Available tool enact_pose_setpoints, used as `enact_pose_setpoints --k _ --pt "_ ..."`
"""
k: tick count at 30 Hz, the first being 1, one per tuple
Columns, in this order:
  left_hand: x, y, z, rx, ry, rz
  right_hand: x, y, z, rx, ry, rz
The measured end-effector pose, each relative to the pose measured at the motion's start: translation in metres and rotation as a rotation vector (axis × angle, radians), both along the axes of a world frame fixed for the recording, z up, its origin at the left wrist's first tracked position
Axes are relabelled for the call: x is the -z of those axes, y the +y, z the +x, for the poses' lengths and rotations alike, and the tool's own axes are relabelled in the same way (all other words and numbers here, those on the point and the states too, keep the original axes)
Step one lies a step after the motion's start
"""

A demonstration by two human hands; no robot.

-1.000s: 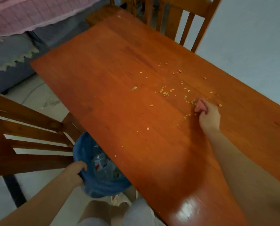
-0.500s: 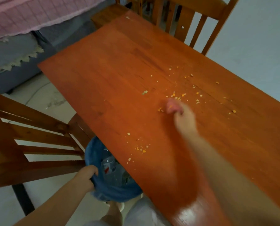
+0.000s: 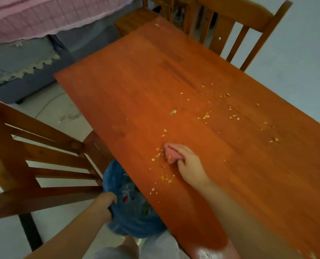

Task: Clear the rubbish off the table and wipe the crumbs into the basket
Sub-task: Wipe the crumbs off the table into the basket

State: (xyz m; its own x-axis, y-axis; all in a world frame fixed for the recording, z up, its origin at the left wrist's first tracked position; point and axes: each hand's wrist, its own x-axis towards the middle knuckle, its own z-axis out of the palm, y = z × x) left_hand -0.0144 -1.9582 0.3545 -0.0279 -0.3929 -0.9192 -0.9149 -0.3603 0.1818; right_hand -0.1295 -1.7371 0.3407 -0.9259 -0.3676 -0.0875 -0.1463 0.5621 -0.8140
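Two chairs (image 3: 43, 161) – one table (image 3: 155, 81) – one basket (image 3: 133, 217) – one cloth (image 3: 171, 153).

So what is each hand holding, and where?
Right hand grips a bunched pink cloth at its rear; left hand holds the blue basket by its rim.

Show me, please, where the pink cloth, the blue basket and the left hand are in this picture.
pink cloth (image 3: 171, 153): head view, on its bunched front.
blue basket (image 3: 136, 224): head view, on its near outer wall.
left hand (image 3: 105, 202): head view, on the knuckles gripping the rim.
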Motion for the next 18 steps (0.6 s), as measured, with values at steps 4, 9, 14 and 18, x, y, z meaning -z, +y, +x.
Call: enact_pose_setpoints --k 4,9,14,18 --pt "0.01 -0.004 0.001 0.022 -0.013 -0.001 -0.024 0.025 -0.079 0.242 -0.012 -0.085" --pt "0.014 -0.005 0.006 0.022 0.006 -0.024 -0.023 0.058 -0.155 0.405 -0.02 0.233" --pt "0.015 -0.007 0.005 0.06 -0.013 -0.005 -0.006 0.011 -0.082 0.03 0.098 0.18" --pt "0.005 -0.003 0.006 0.062 0.067 0.046 -0.001 -0.019 0.0 -0.174 0.015 0.102"
